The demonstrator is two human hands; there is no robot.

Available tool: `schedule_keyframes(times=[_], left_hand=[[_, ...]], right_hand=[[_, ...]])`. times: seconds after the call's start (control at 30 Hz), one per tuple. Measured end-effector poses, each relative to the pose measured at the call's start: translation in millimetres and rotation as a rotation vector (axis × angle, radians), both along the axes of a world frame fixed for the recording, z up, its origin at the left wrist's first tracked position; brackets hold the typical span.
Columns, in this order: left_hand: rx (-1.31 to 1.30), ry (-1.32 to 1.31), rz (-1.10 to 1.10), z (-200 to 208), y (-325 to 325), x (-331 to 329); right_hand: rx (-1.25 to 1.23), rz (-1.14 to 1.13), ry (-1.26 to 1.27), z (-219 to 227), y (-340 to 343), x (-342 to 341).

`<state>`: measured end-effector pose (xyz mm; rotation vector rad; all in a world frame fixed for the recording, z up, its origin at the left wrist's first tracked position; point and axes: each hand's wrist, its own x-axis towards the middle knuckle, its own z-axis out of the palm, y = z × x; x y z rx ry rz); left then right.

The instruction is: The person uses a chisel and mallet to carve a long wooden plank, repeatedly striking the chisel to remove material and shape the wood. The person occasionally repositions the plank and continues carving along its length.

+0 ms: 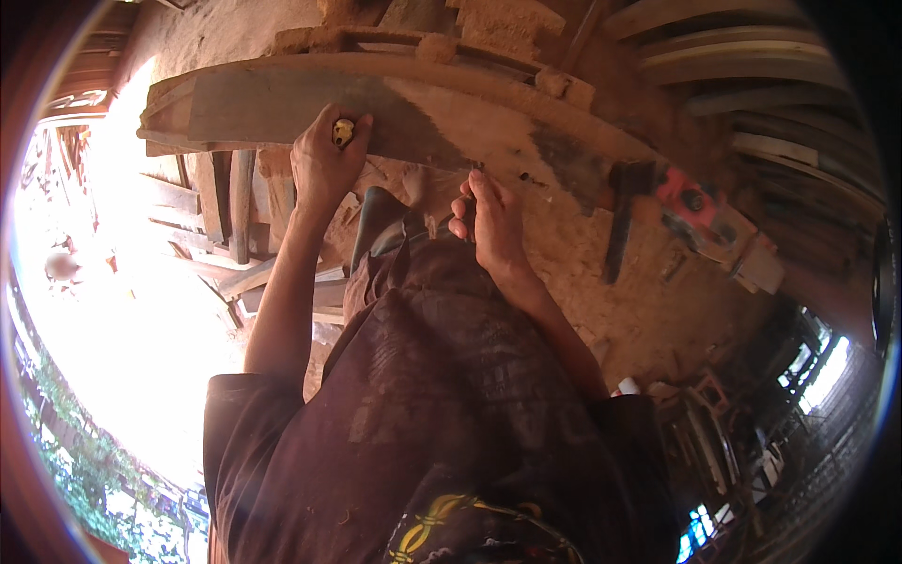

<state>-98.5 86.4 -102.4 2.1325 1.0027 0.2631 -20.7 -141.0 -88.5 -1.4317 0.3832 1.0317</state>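
Note:
A long wooden board [254, 105] lies across in front of me, part grey-brown and part covered in pale sawdust. My left hand [324, 164] rests at its near edge, fingers closed around a small yellow and black tape measure [343, 133]. Farther right, my right hand [495, 221] is closed at the same edge on a thin dark stick [469, 228]. Its upper end points toward the board, and the fingers cover most of it. Whether it is a pencil I cannot tell.
On the right end of the bench lies a red and black power tool [697, 202]. Curved timber pieces [742, 56] are stacked at the far right. Wood offcuts [241, 207] lean below the board on the left. Sawdust covers the ground [601, 320]. Glaring light washes out the left side.

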Motion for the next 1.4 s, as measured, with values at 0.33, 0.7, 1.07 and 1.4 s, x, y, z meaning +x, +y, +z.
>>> schedule_keyframes(times=[0.33,0.7,1.07,1.4], left_hand=[[0.037,-0.014,-0.005,-7,3,1],[0.094,0.092,-0.066,0,8,1],[0.106,0.035,-0.075,-16,16,1],[0.099,0.042,-0.079,-7,13,2]], right_hand=[[0.124,-0.122,0.347,15,3,15],[0.100,0.041,-0.107,-27,-9,-17],[0.219,-0.035,0.092,-6,-7,-2],[0.116,0.109,-0.528,-68,-8,-24]])
